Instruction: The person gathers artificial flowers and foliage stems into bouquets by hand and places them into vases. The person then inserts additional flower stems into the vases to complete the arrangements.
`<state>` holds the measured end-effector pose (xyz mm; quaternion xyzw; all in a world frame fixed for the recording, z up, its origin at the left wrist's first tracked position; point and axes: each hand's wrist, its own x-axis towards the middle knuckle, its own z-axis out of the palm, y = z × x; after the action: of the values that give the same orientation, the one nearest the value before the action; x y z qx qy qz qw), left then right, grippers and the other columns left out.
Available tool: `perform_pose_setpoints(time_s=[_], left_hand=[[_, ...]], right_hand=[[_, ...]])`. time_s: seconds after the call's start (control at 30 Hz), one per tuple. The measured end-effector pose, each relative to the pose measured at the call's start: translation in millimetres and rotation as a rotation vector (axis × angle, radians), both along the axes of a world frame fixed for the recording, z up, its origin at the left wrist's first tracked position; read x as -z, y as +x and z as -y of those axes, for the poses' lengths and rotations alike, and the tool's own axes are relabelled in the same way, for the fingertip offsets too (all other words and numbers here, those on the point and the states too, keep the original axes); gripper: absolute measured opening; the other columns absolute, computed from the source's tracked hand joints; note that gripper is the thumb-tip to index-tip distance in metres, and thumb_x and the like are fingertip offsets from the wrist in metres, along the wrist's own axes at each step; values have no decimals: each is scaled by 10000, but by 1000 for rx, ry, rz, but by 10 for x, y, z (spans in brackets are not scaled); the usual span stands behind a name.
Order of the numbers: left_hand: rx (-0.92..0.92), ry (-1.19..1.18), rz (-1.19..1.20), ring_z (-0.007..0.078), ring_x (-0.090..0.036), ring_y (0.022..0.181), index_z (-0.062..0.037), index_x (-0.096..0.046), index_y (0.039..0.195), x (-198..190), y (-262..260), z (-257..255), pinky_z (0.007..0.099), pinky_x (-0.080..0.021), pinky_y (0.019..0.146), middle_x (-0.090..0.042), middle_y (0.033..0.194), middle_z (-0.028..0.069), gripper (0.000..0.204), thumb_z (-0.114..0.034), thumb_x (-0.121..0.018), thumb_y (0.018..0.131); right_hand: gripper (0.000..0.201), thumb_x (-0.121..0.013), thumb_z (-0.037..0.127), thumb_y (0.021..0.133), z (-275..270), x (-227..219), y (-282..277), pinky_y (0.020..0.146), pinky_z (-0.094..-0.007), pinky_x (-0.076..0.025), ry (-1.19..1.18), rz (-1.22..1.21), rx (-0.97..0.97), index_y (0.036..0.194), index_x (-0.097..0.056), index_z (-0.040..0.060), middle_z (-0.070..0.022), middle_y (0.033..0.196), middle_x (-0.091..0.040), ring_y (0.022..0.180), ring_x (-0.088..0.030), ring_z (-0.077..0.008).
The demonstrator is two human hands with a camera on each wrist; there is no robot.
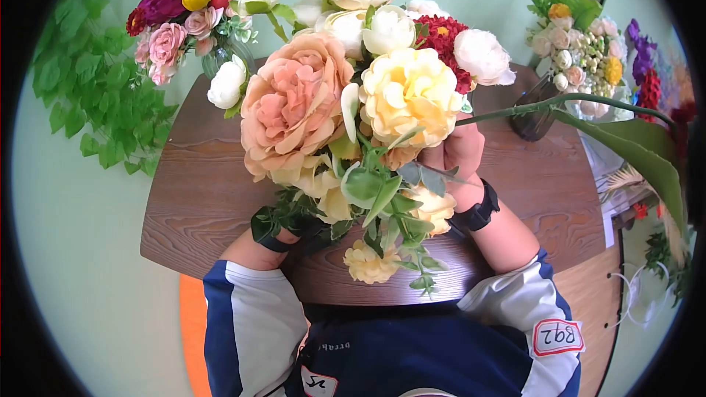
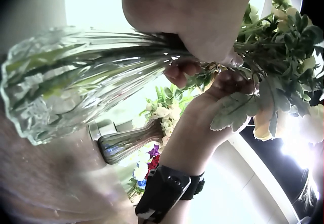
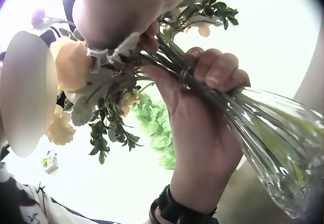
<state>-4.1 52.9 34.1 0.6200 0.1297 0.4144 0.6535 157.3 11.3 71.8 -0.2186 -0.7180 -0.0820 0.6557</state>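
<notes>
A large bouquet hides much of both hands in the head view; a peach flower (image 1: 294,103) and a yellow flower (image 1: 410,95) face up. Stems run into a ribbed clear glass vase (image 2: 66,82), also in the right wrist view (image 3: 283,148). My left hand (image 3: 207,113) grips the vase's neck with curled fingers; it fills the top of the left wrist view (image 2: 190,11). Just above the rim, my right hand (image 2: 200,118) has its fingers curled around stems among grey-green leaves (image 2: 235,110). In the head view my right hand (image 1: 463,154) shows right of the yellow flower.
Behind left on the brown table (image 1: 198,184) stands a vase of purple and pink flowers (image 1: 165,44). A dark vase (image 1: 535,110) with pale flowers is at the back right. A long green stem (image 1: 544,105) with a broad leaf (image 1: 640,147) reaches right.
</notes>
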Motion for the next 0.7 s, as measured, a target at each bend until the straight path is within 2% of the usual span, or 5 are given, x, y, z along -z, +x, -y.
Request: perform_pose_setpoints(time_s=[0.1, 0.13, 0.27, 0.37, 0.7], left_hand=[[0, 3, 2, 152, -477, 588, -4, -484, 798, 8, -239, 139, 244, -404, 531, -484, 662, 68, 288, -264, -501, 919], [0, 2, 0, 152, -477, 588, -4, -484, 797, -8, -27, -26, 244, -404, 531, -484, 662, 68, 288, -264, -501, 919], [11, 6, -6, 152, -476, 586, -4, -484, 797, 40, -68, 76, 244, -404, 530, -483, 661, 68, 286, -261, -500, 919], [14, 14, -3, 152, -476, 585, -4, -483, 796, 53, -208, 126, 244, -404, 529, -483, 660, 68, 284, -259, -500, 919], [9, 24, 3, 152, -475, 582, -4, -482, 795, 78, -188, 123, 244, -403, 526, -481, 658, 67, 279, -253, -500, 919]], right_hand=[[149, -639, -14, 748, -67, -32, 10, 474, -304, -451, 82, 146, -8, 863, -546, 7, -106, 692, -584, 532, -582, -214], [167, -673, 23, 717, 24, -72, 40, 490, -313, -443, 15, 218, 56, 841, -561, 17, -104, 688, -583, 559, -573, -248], [147, -676, 23, 708, -79, 11, -36, 477, -306, -431, 32, 66, -7, 805, -566, 29, -88, 690, -588, 525, -557, -242], [136, -664, 9, 708, -112, 30, -37, 467, -306, -431, 18, 56, 59, 797, -563, 25, -85, 675, -582, 515, -555, -237], [140, -654, -7, 665, -254, 126, -46, 427, -337, -384, -32, 69, -8, 748, -545, 21, -91, 578, -489, 460, -496, -267]])
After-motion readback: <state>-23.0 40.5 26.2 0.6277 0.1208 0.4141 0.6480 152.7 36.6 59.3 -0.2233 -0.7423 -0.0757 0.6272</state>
